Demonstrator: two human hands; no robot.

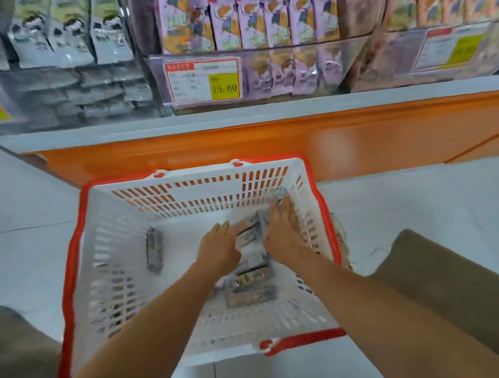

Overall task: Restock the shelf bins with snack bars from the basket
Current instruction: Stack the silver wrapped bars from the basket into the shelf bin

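2 hands (218, 245) maybe touching bars (249, 237).

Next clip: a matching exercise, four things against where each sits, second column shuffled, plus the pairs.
1 basket
2 lone snack bar
3 price label
4 right hand

A on the clear bin front
B on the floor before the orange shelf base
C over bars by the basket's right wall
D alone, left on the basket floor

Pairs: 1-B, 2-D, 3-A, 4-C

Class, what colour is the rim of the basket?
The basket rim is red-orange, clearest in the head view.
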